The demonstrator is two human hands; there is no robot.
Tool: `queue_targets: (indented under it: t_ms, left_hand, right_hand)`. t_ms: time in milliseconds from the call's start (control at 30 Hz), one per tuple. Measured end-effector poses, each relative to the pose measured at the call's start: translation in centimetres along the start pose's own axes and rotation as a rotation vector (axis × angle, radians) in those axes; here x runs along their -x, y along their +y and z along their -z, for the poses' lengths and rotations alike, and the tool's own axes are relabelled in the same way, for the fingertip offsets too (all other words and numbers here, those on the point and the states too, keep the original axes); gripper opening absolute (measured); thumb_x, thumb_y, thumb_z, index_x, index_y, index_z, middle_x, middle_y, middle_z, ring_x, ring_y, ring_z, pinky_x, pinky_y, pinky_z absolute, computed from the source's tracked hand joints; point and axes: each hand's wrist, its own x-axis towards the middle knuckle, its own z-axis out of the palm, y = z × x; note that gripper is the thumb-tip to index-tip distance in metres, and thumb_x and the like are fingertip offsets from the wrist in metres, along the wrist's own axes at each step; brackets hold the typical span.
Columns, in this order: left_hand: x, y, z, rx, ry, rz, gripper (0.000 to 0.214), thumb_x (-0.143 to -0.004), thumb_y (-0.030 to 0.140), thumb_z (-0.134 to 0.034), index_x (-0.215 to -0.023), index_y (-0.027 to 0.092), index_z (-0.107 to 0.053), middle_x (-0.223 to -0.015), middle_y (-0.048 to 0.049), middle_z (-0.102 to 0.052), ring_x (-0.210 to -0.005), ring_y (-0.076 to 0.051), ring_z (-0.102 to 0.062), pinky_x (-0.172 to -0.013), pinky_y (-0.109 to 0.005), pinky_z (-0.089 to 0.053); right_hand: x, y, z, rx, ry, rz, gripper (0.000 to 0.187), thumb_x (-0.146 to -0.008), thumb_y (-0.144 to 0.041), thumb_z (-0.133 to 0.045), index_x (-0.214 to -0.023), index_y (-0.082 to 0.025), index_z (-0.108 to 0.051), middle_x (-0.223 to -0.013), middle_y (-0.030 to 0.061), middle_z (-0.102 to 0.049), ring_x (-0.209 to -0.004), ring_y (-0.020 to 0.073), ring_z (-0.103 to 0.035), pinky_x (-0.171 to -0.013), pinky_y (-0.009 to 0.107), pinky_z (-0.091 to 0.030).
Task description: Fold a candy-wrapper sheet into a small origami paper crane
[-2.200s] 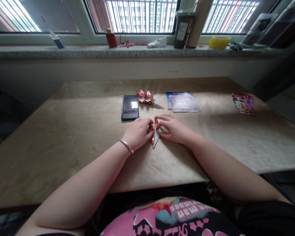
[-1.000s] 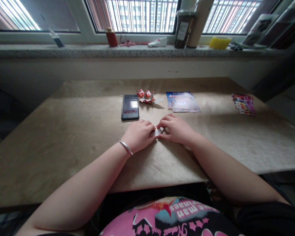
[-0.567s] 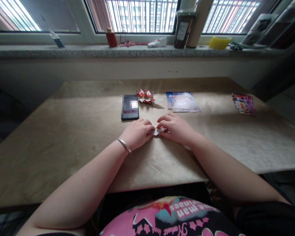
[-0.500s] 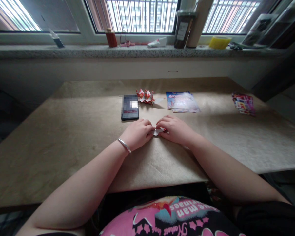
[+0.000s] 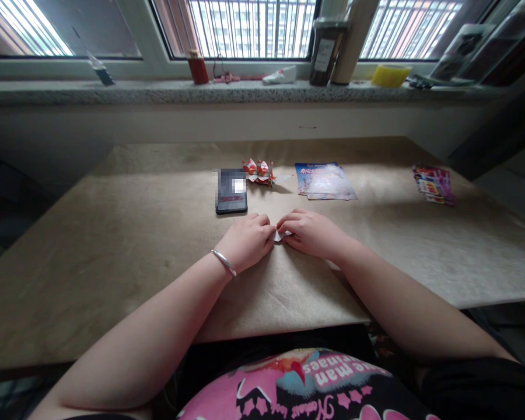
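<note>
A small piece of folded white paper (image 5: 279, 236) lies between my hands, low over the tabletop. My left hand (image 5: 250, 238), with a silver bangle at its wrist, pinches the paper's left side. From the right, my right hand (image 5: 308, 230) closes thumb and fingers on the other side. Most of the paper is hidden by the fingers. Beyond my left hand lies a dark smartphone (image 5: 231, 201). Several red-and-white folded paper pieces (image 5: 259, 172) stand clustered beside the phone's upper right corner.
A stack of blue printed sheets (image 5: 326, 182) lies behind my right hand on the brown table (image 5: 126, 233). Farther right are several colourful printed papers (image 5: 433, 185). The windowsill (image 5: 254, 93) holds a red bottle (image 5: 198, 69), a dark container (image 5: 326, 55) and yellow tape (image 5: 391, 76).
Both hands have shifted slightly, the left a little to the right and closer to the other. Less of the white paper shows between the fingers. The other things stay in place.
</note>
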Motion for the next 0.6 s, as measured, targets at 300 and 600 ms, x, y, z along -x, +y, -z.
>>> queue_targets:
  t_ms: [300, 600]
  left_hand:
    - [-0.18, -0.41, -0.23, 0.041, 0.012, -0.005, 0.024, -0.088, 0.023, -0.047, -0.092, 0.015, -0.069, -0.090, -0.0081, -0.064, -0.086, -0.020, -0.058, -0.081, -0.031, -0.047]
    - [0.19, -0.46, -0.19, -0.033, 0.007, 0.032, 0.020, -0.085, 0.032, -0.054, -0.081, 0.019, -0.070, -0.085, -0.0044, -0.066, -0.080, -0.020, -0.061, -0.066, -0.029, -0.045]
  right_hand:
    - [-0.16, -0.13, -0.29, 0.031, -0.009, -0.017, 0.019, -0.087, -0.022, -0.052, -0.089, -0.015, -0.069, -0.087, 0.0075, -0.070, -0.084, 0.0189, -0.059, -0.080, 0.030, -0.044]
    - [-0.21, -0.10, -0.30, 0.019, -0.010, -0.049, 0.017, -0.084, -0.019, -0.053, -0.083, -0.016, -0.069, -0.084, 0.0069, -0.071, -0.083, 0.0189, -0.059, -0.076, 0.029, -0.043]
